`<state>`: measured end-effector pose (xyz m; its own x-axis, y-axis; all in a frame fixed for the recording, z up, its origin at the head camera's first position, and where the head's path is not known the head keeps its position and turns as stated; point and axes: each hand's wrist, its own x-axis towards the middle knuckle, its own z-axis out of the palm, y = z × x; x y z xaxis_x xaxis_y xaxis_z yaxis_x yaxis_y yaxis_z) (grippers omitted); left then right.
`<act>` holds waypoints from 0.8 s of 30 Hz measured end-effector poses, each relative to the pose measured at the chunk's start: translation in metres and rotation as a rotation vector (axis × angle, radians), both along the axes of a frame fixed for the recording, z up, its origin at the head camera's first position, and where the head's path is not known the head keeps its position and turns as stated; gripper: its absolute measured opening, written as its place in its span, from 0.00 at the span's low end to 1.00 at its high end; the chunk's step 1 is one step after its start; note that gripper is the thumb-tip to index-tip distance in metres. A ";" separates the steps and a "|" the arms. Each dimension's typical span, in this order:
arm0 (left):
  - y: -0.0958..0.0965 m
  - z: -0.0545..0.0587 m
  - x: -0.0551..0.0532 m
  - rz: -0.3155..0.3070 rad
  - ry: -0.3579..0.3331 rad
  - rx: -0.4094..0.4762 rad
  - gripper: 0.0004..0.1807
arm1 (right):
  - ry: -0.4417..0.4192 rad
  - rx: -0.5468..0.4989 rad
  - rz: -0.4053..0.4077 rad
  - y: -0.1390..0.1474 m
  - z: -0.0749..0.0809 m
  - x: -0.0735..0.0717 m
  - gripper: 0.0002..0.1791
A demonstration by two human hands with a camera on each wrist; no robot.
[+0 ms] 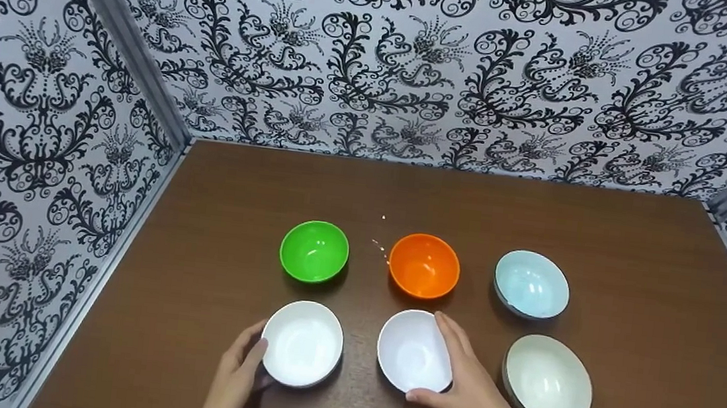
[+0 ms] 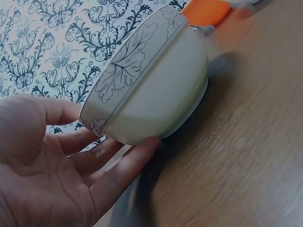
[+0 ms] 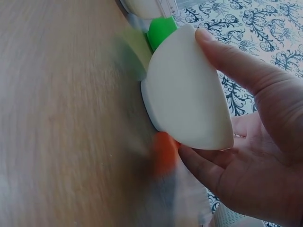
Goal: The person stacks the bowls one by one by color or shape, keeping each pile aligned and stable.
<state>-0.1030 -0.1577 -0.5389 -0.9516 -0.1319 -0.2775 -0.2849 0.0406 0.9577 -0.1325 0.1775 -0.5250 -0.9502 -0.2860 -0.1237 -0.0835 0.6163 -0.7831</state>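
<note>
Two white bowls stand side by side in the near row on the table. My left hand [image 1: 236,372] holds the left white bowl [image 1: 303,344] by its left side, fingers and thumb at the rim and wall. In the left wrist view this bowl [image 2: 151,90] shows a leaf pattern in a band below its rim. My right hand [image 1: 473,392] grips the plain white bowl [image 1: 411,351] in the middle, thumb at the near rim and fingers at the far right rim. The right wrist view shows that bowl's smooth outer wall [image 3: 189,90] between thumb and fingers.
Behind stand a green bowl [image 1: 314,251], an orange bowl [image 1: 424,266] and a light blue bowl [image 1: 532,284]. A cream bowl [image 1: 547,380] is close to the right forearm. Patterned walls [image 1: 418,68] bound the brown table [image 1: 200,214] at the back and sides.
</note>
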 end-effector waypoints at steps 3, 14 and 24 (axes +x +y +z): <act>0.000 -0.001 0.000 0.002 0.001 0.003 0.27 | -0.012 -0.004 -0.009 -0.001 -0.001 0.000 0.67; -0.001 -0.003 -0.001 0.010 -0.010 -0.042 0.27 | -0.011 -0.006 -0.031 -0.002 -0.001 0.003 0.67; -0.002 -0.003 0.001 0.022 -0.017 -0.023 0.27 | -0.003 0.004 -0.028 -0.002 -0.001 0.001 0.67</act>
<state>-0.1016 -0.1598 -0.5417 -0.9435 -0.1594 -0.2906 -0.3025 0.0557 0.9515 -0.1311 0.1757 -0.5257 -0.9575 -0.2584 -0.1280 -0.0633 0.6212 -0.7811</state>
